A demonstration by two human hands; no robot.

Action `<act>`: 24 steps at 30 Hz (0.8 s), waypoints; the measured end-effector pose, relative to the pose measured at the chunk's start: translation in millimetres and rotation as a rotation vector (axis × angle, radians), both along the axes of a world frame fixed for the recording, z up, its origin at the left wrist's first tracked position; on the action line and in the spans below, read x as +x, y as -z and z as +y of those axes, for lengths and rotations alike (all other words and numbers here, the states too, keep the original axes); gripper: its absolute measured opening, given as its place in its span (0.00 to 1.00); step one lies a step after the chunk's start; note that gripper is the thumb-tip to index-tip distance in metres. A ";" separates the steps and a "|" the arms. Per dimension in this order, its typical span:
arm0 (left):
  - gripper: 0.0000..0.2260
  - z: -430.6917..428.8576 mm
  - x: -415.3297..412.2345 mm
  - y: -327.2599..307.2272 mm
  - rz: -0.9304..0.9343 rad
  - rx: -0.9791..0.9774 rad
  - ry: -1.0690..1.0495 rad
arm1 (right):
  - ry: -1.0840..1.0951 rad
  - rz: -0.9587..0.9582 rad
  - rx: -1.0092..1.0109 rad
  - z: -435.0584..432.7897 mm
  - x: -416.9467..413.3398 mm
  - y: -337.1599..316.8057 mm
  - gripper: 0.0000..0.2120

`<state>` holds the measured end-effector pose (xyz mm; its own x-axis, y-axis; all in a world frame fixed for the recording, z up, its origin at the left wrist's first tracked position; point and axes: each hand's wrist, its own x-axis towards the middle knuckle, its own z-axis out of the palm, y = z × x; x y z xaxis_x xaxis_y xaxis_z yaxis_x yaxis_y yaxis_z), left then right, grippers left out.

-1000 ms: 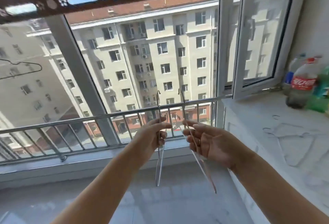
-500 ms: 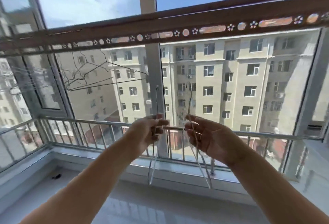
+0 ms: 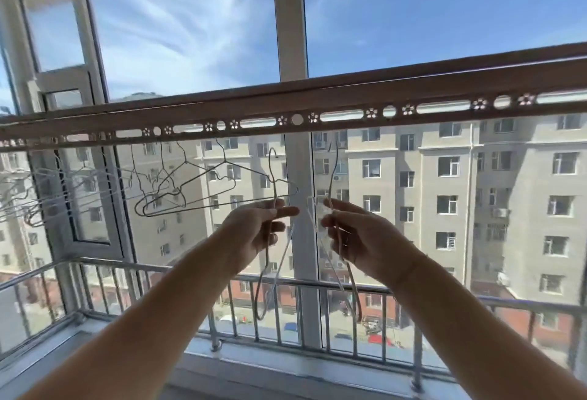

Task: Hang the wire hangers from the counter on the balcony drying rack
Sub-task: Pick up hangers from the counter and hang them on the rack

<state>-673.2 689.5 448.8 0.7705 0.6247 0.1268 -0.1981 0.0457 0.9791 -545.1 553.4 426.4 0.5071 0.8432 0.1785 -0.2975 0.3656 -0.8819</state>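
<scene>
My left hand (image 3: 257,231) pinches a thin wire hanger (image 3: 266,275) by its neck, seen edge-on, its hook pointing up just below the rack. My right hand (image 3: 359,237) holds a second wire hanger (image 3: 349,285) the same way, its hook rising toward the bar. The brown drying rack bar (image 3: 349,113), pierced with round and slotted holes, crosses the view above both hands. Several wire hangers (image 3: 190,186) hang from the bar to the left of my hands.
A metal safety railing (image 3: 317,285) runs along the window below my hands. A white window post (image 3: 290,18) stands behind the bar. An opened window sash (image 3: 73,158) is at the left. Apartment buildings fill the view outside.
My view has swung left and upward, away from the counter. Both hands have risen with their hangers toward the bar, and the hung hangers now sit close to my left hand.
</scene>
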 end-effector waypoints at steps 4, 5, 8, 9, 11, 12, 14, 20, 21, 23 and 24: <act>0.12 35.6 23.0 -15.3 -0.041 0.008 -0.047 | 0.006 -0.022 0.021 36.7 30.1 -16.3 0.19; 0.11 43.3 28.8 -19.2 -0.053 0.006 -0.054 | 0.006 -0.023 0.028 46.3 38.5 -20.2 0.20; 0.11 66.1 45.3 -26.0 -0.086 -0.010 -0.057 | 0.006 -0.033 0.035 74.5 59.3 -30.8 0.20; 0.10 74.2 50.5 -27.6 -0.090 -0.012 -0.057 | 0.005 -0.033 0.040 83.9 65.7 -33.9 0.20; 0.10 89.4 60.3 -30.8 -0.097 -0.009 -0.064 | 0.006 -0.030 0.044 102.0 77.4 -38.9 0.20; 0.10 96.4 64.5 -32.8 -0.101 -0.006 -0.071 | 0.010 -0.031 0.042 110.5 82.6 -40.9 0.20; 0.09 110.4 72.1 -37.0 -0.113 -0.002 -0.079 | 0.010 -0.038 0.039 124.6 90.4 -44.7 0.20; 0.10 142.6 88.8 -45.6 -0.140 0.027 -0.053 | 0.014 -0.059 0.046 152.6 102.3 -50.3 0.19; 0.10 147.0 91.3 -47.1 -0.143 0.022 -0.041 | 0.020 -0.057 0.048 156.2 104.4 -51.4 0.19; 0.09 155.8 95.7 -49.9 -0.143 0.004 -0.015 | 0.037 -0.056 0.044 161.9 106.9 -53.3 0.20; 0.09 160.5 97.8 -50.7 -0.140 -0.004 -0.007 | 0.044 -0.053 0.040 164.5 107.9 -53.8 0.20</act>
<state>-575.4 850.0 499.6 0.7413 0.6303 0.2306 -0.3331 0.0473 0.9417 -437.2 717.9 480.2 0.5321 0.8120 0.2398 -0.2333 0.4129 -0.8804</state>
